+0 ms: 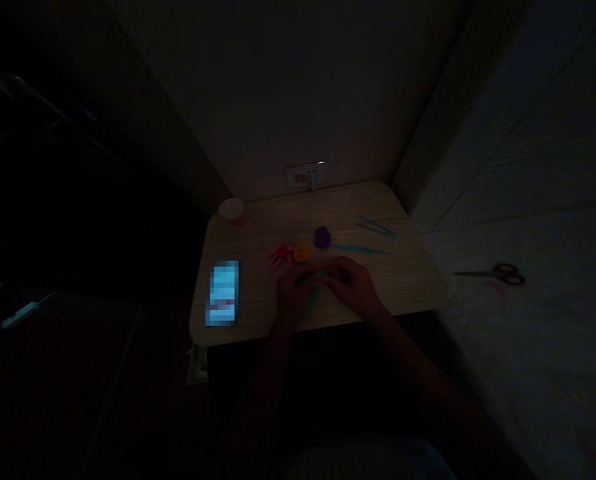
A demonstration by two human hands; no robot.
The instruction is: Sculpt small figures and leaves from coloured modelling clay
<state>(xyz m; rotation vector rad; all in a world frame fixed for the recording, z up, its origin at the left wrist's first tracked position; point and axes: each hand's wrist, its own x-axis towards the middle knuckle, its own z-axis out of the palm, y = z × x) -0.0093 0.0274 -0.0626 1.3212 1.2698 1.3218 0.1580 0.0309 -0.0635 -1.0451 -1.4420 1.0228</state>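
In dim light, my left hand and my right hand meet over the front of the small wooden table. Their fingertips are closed together around a small green piece with a hint of orange; its kind is too dark to tell. A green strip shows below, between the hands; whether it joins the held piece is unclear. Just beyond my fingers sit a pink-and-red flower-like piece, a yellow-orange piece and a round purple piece. Blue strips lie near my right hand.
A lit phone lies on the table's left side, with a pale round cup or lid behind it. More thin blue strips lie back right. Scissors rest on the pale surface at right. A wall socket holds a plug.
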